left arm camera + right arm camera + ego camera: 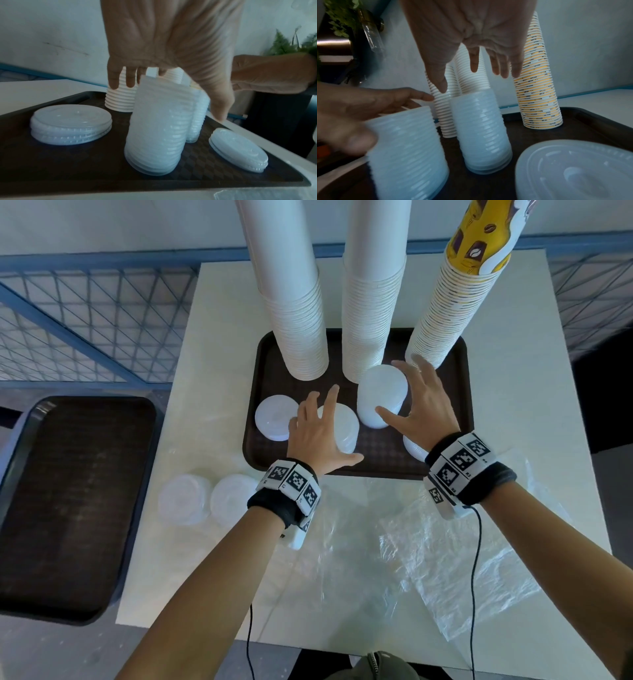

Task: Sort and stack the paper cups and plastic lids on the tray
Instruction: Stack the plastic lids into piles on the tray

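On the brown tray (459, 392) stand two white cup stacks (298, 313) (371, 302) and a yellow patterned cup stack (448, 313). Translucent lid stacks sit in front: a short one (276, 417) at left, a taller one (342, 429) under my left hand (318, 433), and the tallest (382, 395) between the thumb and fingers of my right hand (418, 402). Both hands hover with fingers spread and straight, holding nothing. In the right wrist view the right hand (471, 33) is above the tallest lid stack (481, 132). In the left wrist view the left hand (171, 47) is over its lid stack (157, 128).
A low lid pile (414, 448) lies at the tray's right front, partly hidden by my right wrist. Two more lid piles (183, 503) (233, 503) sit on the white table left of the tray. Clear plastic bags (445, 559) lie in front. A second dark tray (68, 508) is at far left.
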